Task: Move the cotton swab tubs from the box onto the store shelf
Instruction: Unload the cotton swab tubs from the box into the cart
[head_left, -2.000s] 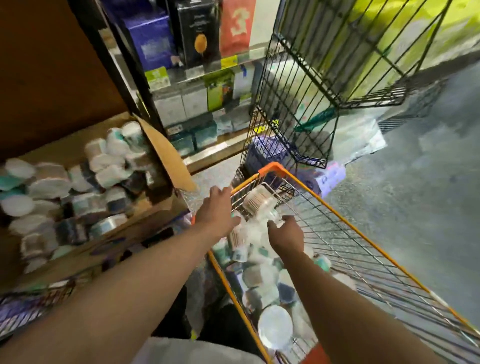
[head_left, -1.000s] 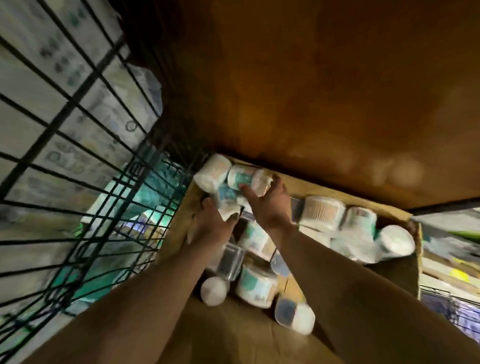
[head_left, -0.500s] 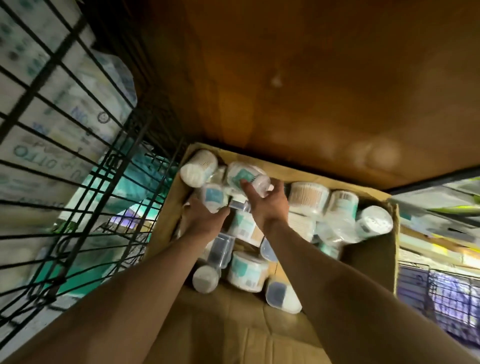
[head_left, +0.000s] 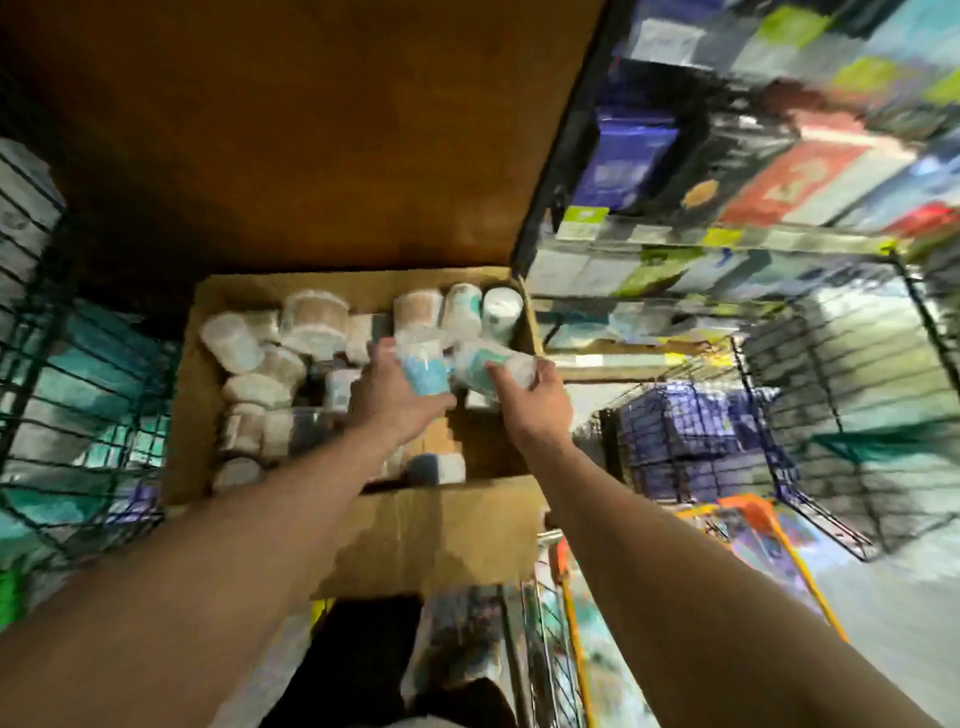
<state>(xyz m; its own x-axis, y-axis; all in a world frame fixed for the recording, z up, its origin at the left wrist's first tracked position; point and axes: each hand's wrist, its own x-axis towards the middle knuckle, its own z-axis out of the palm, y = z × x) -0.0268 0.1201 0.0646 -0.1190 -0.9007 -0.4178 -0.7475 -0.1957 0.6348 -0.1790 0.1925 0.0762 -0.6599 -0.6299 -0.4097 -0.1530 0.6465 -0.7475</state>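
Note:
An open cardboard box (head_left: 208, 374) sits on the dark wooden shelf and holds several cotton swab tubs (head_left: 314, 322), most lying on their sides. My left hand (head_left: 389, 400) grips a clear tub with a blue label (head_left: 423, 366) above the right half of the box. My right hand (head_left: 535, 405) grips another tub with a teal label (head_left: 488, 366), lying sideways just beside the first. The two held tubs nearly touch. The view is blurred by motion.
A brown wooden board (head_left: 311, 130) overhangs the box. Dark wire racks (head_left: 62, 395) stand to the left and a wire basket (head_left: 857, 415) to the right. Shelves of boxed goods (head_left: 727, 171) rise at the upper right. An orange-rimmed cart (head_left: 748, 512) sits at the lower right.
Both hands have shifted to the right side of the box and each now holds a tub lifted off the pile. The camera has swung right, bringing the product shelves and the cart into view.

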